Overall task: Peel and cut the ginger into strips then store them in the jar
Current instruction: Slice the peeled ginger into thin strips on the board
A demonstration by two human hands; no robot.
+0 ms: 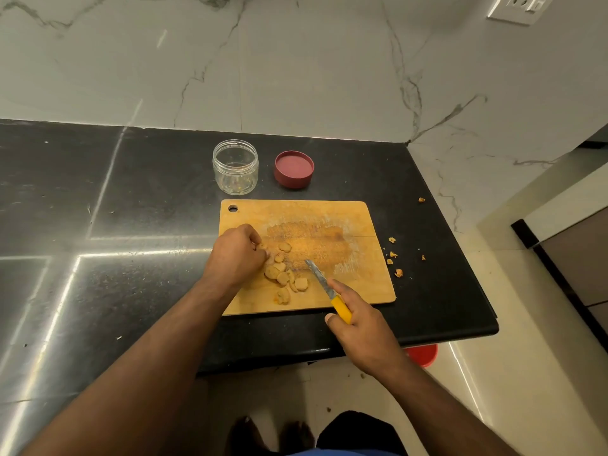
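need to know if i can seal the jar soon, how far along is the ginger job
Not soon. Done: the ginger slices lie peeled and cut into rounds on the cutting board, with peel scraps on the counter beside it. In hand: the left hand gathers slices while the right hand holds the knife. Left: cutting strips, filling the jar, which looks nearly empty, and fitting the lid lying beside it.

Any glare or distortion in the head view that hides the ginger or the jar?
Head view: bright streaks of glare cross the black counter left of the cutting board, none on the ginger pieces; the jar reads clearly; wide-angle bending shows at the frame edges; light is dim and warm.
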